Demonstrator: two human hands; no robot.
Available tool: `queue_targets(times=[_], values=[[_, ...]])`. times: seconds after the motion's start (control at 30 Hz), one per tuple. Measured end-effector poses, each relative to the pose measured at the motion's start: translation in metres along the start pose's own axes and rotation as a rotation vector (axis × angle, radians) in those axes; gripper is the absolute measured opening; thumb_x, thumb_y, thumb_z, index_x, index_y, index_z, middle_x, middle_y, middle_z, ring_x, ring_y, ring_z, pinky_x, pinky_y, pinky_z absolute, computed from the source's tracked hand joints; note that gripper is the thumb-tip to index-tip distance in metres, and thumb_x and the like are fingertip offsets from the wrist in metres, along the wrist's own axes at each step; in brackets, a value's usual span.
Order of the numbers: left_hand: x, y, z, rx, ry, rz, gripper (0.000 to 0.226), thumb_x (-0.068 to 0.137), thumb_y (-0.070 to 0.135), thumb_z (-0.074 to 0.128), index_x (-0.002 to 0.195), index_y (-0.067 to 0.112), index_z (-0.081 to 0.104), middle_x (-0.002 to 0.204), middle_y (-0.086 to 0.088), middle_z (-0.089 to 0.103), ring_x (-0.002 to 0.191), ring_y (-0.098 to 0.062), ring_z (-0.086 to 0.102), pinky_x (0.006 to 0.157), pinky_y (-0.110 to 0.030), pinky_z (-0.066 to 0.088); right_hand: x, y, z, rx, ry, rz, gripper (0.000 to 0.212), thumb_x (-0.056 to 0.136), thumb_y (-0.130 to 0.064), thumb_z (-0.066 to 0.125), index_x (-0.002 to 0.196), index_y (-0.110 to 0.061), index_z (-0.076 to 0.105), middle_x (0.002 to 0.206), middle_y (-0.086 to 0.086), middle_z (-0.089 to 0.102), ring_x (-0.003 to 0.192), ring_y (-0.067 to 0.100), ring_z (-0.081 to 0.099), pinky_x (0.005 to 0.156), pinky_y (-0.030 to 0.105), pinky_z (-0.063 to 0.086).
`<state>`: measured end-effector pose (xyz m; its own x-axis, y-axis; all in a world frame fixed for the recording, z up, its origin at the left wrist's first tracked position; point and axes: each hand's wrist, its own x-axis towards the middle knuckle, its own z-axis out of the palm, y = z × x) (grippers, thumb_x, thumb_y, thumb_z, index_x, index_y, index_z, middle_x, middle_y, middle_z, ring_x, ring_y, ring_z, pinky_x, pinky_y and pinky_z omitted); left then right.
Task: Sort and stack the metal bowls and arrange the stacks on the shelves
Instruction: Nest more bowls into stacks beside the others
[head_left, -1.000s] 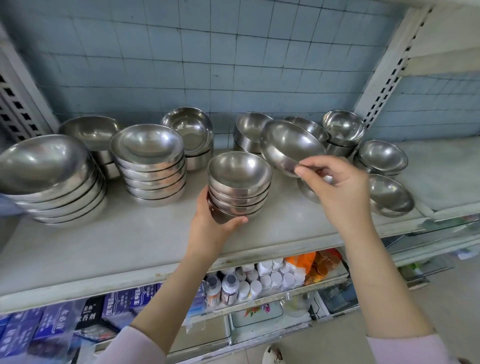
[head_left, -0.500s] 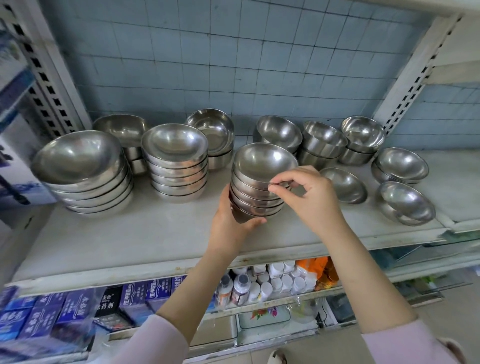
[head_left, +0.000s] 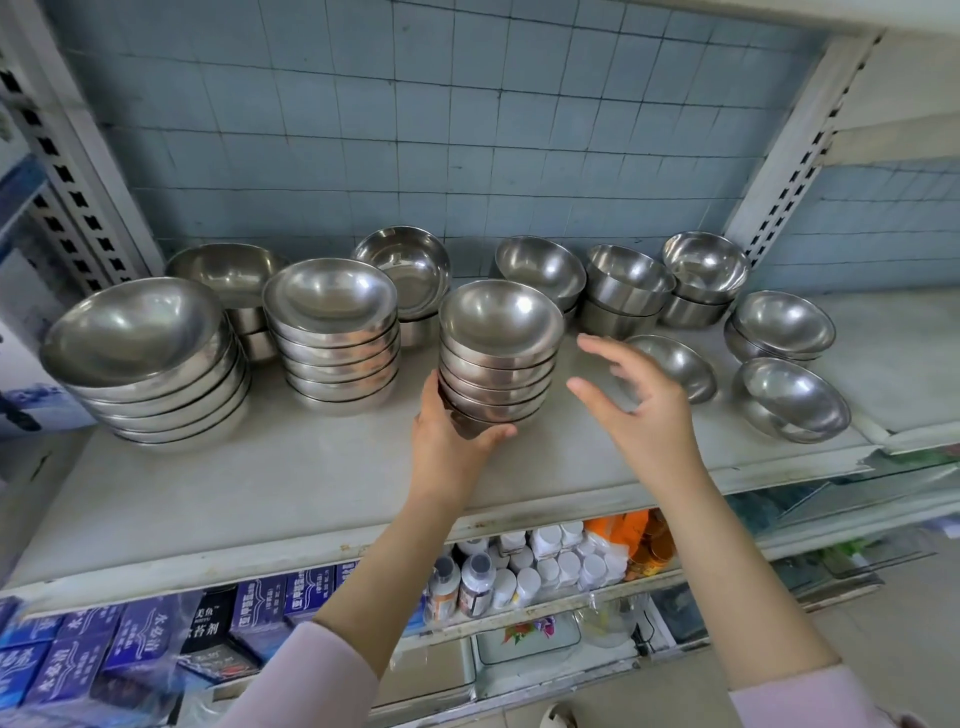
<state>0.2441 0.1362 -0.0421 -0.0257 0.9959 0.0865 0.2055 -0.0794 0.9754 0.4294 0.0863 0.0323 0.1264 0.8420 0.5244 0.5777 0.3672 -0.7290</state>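
Left hand (head_left: 457, 431) cups the base of a stack of bowls (head_left: 498, 353) mid-shelf.
Smooth, round, shiny steel, nested rim in rim. Right hand (head_left: 639, 405) hovers just beside it, fingers spread, holding nothing. Bare white shelf (head_left: 249, 483) lies in front, up to its worn front edge.

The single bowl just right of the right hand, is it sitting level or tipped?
Tipped. The single bowl rests on the shelf with its opening tilted toward the camera.
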Motion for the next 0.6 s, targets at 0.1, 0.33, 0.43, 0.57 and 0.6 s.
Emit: queue_targets(times=[0.1, 0.33, 0.43, 0.57, 0.6], values=[[0.012, 0.003, 0.000, -0.006, 0.042, 0.008, 0.096, 0.060, 0.025, 0.090, 0.139, 0.020, 0.036, 0.118, 0.007, 0.061, 0.106, -0.014, 0.059, 0.095, -0.030, 0.046, -0.017, 0.011, -0.013, 0.022, 0.047, 0.135, 0.033, 0.089, -0.018, 0.071, 0.116, -0.035, 0.064, 0.120, -0.033, 0.057, 0.110, -0.021, 0.051, 0.096, 0.004, 0.037], [0.030, 0.003, 0.007, 0.034, 0.152, -0.002, 0.100, 0.065, 0.028, 0.088, 0.145, 0.015, 0.030, 0.135, -0.003, 0.055, 0.122, -0.020, 0.053, 0.103, -0.037, 0.044, -0.043, 0.044, -0.043, 0.012, 0.129, 0.283, 0.032, 0.090, -0.025, 0.068, 0.120, -0.035, 0.065, 0.123, -0.032, 0.058, 0.114, -0.016, 0.048, 0.098, 0.016, 0.039], [0.032, 0.006, 0.014, 0.038, 0.202, -0.023, 0.102, 0.067, 0.026, 0.087, 0.147, 0.012, 0.024, 0.141, -0.005, 0.050, 0.128, -0.020, 0.049, 0.106, -0.036, 0.041, -0.044, 0.060, -0.058, -0.004, 0.155, 0.294, 0.031, 0.091, -0.024, 0.067, 0.120, -0.036, 0.063, 0.120, -0.041, 0.054, 0.112, -0.021, 0.045, 0.100, 0.020, 0.039], [0.019, 0.006, 0.024, 0.082, 0.309, -0.147, 0.111, 0.069, 0.033, 0.085, 0.150, 0.007, 0.015, 0.150, -0.012, 0.037, 0.137, -0.025, 0.038, 0.112, -0.042, 0.035, -0.040, 0.088, -0.081, -0.096, 0.246, 0.252, 0.036, 0.090, -0.024, 0.069, 0.125, -0.024, 0.062, 0.124, -0.030, 0.057, 0.118, -0.014, 0.047, 0.108, 0.035, 0.041], [0.007, 0.007, 0.030, 0.095, 0.363, -0.170, 0.105, 0.070, 0.033, 0.084, 0.149, 0.006, 0.019, 0.146, -0.014, 0.038, 0.134, -0.026, 0.041, 0.110, -0.044, 0.036, -0.039, 0.097, -0.089, -0.147, 0.282, 0.222, 0.039, 0.089, -0.024, 0.070, 0.127, -0.019, 0.062, 0.129, -0.016, 0.059, 0.124, -0.002, 0.049, 0.109, 0.042, 0.042]])
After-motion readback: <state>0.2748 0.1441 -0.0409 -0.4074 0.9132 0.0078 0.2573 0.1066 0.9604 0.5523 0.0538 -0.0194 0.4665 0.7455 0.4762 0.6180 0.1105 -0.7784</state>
